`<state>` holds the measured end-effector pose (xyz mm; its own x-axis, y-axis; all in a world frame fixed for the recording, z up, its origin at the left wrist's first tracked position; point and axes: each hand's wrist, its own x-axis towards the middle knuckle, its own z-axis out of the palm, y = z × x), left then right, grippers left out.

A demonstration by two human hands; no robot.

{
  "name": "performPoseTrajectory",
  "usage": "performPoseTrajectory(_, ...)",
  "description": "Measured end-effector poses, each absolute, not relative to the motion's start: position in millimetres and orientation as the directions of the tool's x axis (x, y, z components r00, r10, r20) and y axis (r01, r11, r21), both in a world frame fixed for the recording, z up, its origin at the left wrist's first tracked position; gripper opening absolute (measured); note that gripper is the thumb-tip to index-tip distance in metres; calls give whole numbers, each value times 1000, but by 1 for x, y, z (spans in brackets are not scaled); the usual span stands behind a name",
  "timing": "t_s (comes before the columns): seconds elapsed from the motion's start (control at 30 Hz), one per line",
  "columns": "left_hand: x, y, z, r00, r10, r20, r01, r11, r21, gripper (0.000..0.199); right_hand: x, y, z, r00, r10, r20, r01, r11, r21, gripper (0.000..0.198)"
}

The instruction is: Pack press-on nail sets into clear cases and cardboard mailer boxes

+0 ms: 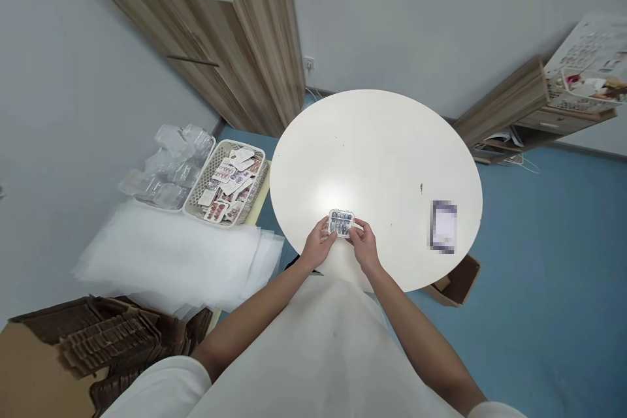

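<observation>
Head view, clear case (341, 223) held between both hands (317, 247) (365, 247), over table (372, 144)

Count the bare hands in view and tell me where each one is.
2. The left hand holds the left side of the small clear case; the right hand holds its right side. Some fingers are partly hidden.

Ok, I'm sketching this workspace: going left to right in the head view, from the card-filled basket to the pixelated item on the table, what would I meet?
Card-filled basket → left hand → small clear case → right hand → pixelated item.
</observation>
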<state>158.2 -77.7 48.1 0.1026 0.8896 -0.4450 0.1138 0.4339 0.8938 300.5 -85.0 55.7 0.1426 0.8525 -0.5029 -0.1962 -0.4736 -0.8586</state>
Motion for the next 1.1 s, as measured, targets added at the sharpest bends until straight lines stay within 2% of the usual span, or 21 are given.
performPoseTrajectory(0.13,122,-56,39,24,906,-422,102,417,903,61,258,-55,49,100,869,-485,-26,-485,-874,49)
performPoseTrajectory(0.27,79,-29,26,-68,904,-422,238,426,873,62,212,-21,42,84,865,-495,141,-503,-853,55)
performPoseTrajectory(0.4,43,2,15,-103,892,-440,364,446,818,62,174,11,32,84,852,-518,217,-522,-824,58)
performPoseTrajectory(0.57,21,38,8,-52,893,-448,403,429,808,60,151,42,18,112,853,-509,290,-518,-805,54)
performPoseTrajectory(0.83,16,62,2,30,916,-399,425,349,835,59,144,63,12,109,892,-439,393,-444,-805,36)
performPoseTrajectory(1.1,18,61,-4,54,943,-328,401,280,872,61,140,64,8,122,910,-396,524,-398,-753,55)
